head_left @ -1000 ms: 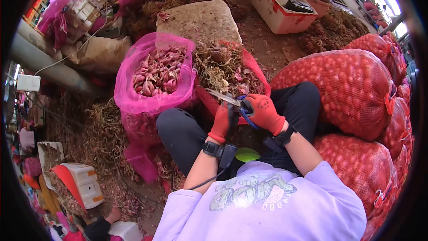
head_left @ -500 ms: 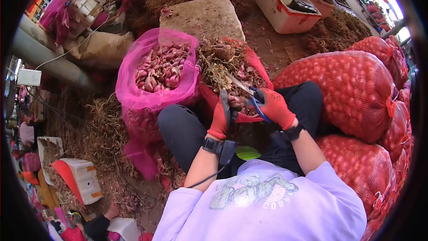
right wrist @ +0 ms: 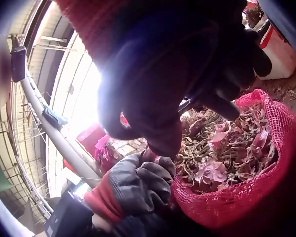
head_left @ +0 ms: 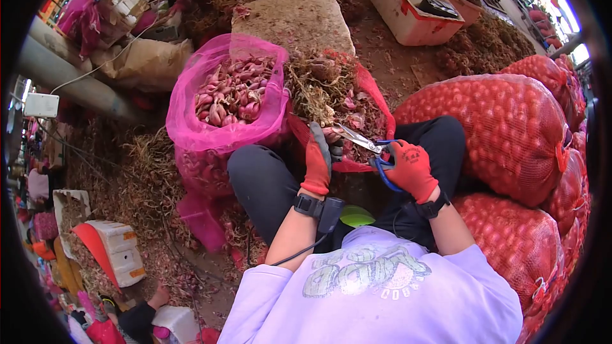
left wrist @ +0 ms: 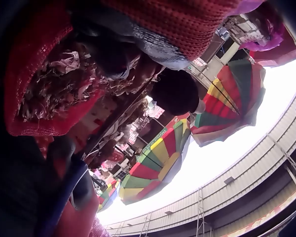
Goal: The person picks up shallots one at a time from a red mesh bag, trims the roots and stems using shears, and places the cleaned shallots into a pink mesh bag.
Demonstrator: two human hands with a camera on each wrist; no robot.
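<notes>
In the head view the left hand, in a red and grey glove, holds a small pinkish shallot at its fingertips. Its fingers look curled in the right wrist view, mostly covering the shallot. The gloved right hand grips blue-handled scissors, whose metal blades point left toward the shallot. Beyond both hands lies a red mesh bag holding dry stalks and papery skins. To its left, a pink mesh bag holds many shallots.
Large full red mesh sacks are stacked at the right. A pale block lies beyond the bags, with a white foam box farther right. Dry stalks cover the ground at left, beside a foam box. A cable hangs from the left wrist.
The right hand has shifted right and slightly down with the scissors, whose blades swung up, then back toward the left hand. The left hand's fingers, raised half a second ago, now hold the shallot.
</notes>
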